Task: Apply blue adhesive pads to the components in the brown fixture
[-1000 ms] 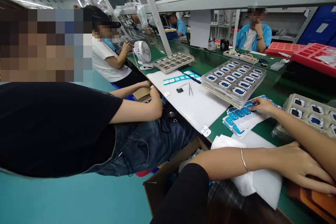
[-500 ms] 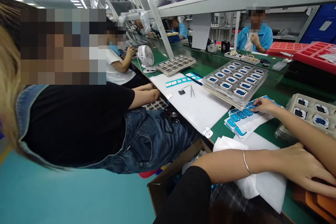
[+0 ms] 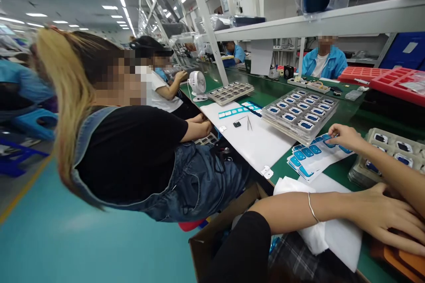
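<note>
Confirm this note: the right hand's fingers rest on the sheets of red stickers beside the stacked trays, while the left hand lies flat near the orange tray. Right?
Not quite. In the head view the stickers under the right hand are blue, not red. The rest holds: they lie beside the stacked trays, and the left hand lies flat near the orange tray.

Beside the glossy clear-plastic tray stack (image 3: 300,115), I see matt white paper sheets (image 3: 315,154) with shiny blue stickers on the smooth green surface (image 3: 345,117).

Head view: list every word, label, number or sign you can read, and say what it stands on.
None can be read.
Blue sticker sheets under the right hand: no legible print.
White sheet hanging from the shelf: blank or too blurred.
Trays of parts: markings too small.
</note>
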